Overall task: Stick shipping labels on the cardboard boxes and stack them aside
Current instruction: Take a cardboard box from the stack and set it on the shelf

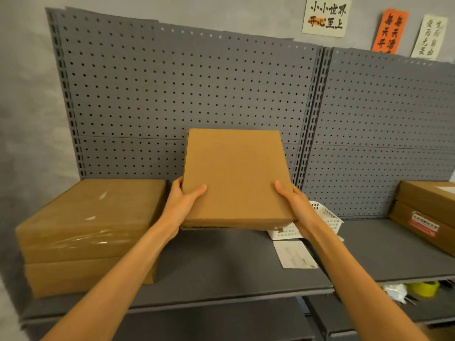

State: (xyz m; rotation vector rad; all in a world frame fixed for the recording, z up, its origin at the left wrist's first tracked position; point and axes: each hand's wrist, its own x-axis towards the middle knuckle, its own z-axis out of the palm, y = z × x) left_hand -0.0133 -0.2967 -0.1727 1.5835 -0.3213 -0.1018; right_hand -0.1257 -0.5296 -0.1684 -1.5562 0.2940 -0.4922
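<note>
now both hands are on one flat box (pixel 235 175), held up off the shelf (pixel 221 262) in front of the pegboard (pixel 172 89). the left hand (pixel 183 201) grips its near left corner, thumb lying on top, fingers hidden under or behind the edge; the right hand (pixel 294 205) does the same at the near right corner. so the box sits between the two hands, reaching away from them toward the pegboard, its far edge tipped up a little.

it looks light — held out at arm's length by the corners alone with no sag. stiff too: the top face stays flat and the edges crisp. plain cardboard, matte, not likely to slip. i'd say the two near corners, or the side edges, are the right places to hold it; pinching the middle of a face would only dent it.

no label shows on the top face. a loose label (pixel 295 254) lies on the shelf just below the right forearm, beside a white basket (pixel 325 217). two bigger boxes (pixel 91 232) are stacked at the left, well apart from the held one, and a labelled stack (pixel 428 215) sits at the far right.
</note>
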